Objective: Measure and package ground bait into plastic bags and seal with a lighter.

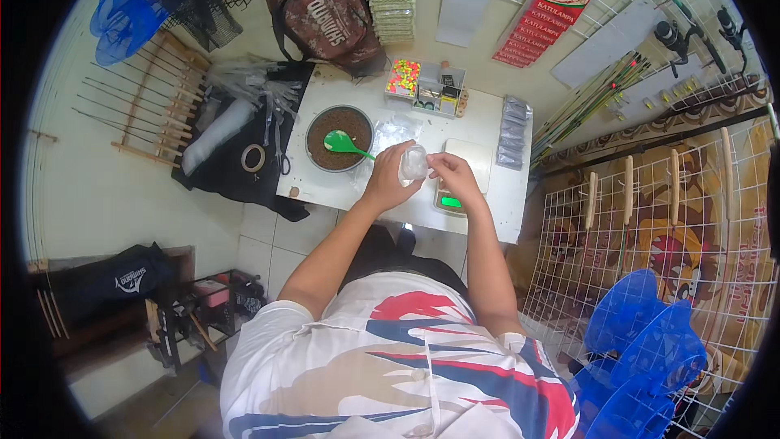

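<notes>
Over the front of the white table (508, 203), my left hand (388, 182) is wrapped round a small clear plastic bag (414, 164). My right hand (457, 178) pinches the bag's right edge with the fingertips. What the bag contains, if anything, I cannot make out. Left of it stands a round metal bowl (309, 154) of brown crumbly material (329, 123). A green spoon (344, 143) rests in the bowl, its handle reaching toward my left hand. Partly beneath my right hand is a digital scale (475, 151) with a lit green display.
Behind the hands lie loose clear bags (396, 128) and a divided box (439, 91) of small items. Filled packets (513, 132) line the table's right side. At left, a black cloth (231, 171) carries a tape roll (253, 158) and scissors (284, 164). A wire grid (561, 244) stands at right.
</notes>
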Tool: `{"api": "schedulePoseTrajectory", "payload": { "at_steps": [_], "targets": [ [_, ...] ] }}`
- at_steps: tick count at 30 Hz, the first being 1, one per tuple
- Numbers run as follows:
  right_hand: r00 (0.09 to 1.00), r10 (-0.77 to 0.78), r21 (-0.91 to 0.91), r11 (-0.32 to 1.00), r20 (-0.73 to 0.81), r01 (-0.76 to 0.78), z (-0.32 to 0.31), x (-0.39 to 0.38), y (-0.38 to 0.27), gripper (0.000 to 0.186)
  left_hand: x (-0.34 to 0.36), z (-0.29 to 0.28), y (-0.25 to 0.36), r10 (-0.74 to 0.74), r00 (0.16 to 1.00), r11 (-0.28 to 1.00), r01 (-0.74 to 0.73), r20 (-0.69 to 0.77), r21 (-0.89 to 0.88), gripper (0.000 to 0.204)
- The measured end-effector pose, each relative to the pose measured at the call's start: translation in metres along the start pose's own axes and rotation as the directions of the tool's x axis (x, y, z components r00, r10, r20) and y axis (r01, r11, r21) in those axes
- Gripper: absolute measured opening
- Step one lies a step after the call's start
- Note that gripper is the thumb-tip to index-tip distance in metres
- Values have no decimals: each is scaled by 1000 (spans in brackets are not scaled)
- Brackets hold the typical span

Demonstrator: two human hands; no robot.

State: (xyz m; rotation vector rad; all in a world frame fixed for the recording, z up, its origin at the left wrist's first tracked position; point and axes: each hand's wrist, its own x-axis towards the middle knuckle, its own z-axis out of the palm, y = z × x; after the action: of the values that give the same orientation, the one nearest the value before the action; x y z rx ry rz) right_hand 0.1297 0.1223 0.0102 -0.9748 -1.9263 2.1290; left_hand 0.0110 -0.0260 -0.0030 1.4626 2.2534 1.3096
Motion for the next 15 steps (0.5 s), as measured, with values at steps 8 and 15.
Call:
{"api": "schedulePoseTrajectory", "payload": {
  "at_steps": [8, 15],
  "targets": [
    [987, -79, -164, 981, 143, 102, 21, 10, -4, 32, -7, -7, -6, -101, 989, 983, 83, -103, -163, 66],
    [992, -87, -89, 991, 91, 95, 44, 52, 18, 36, -23, -39, -41, -206, 937, 970, 158, -282, -185, 63]
  ]
}}
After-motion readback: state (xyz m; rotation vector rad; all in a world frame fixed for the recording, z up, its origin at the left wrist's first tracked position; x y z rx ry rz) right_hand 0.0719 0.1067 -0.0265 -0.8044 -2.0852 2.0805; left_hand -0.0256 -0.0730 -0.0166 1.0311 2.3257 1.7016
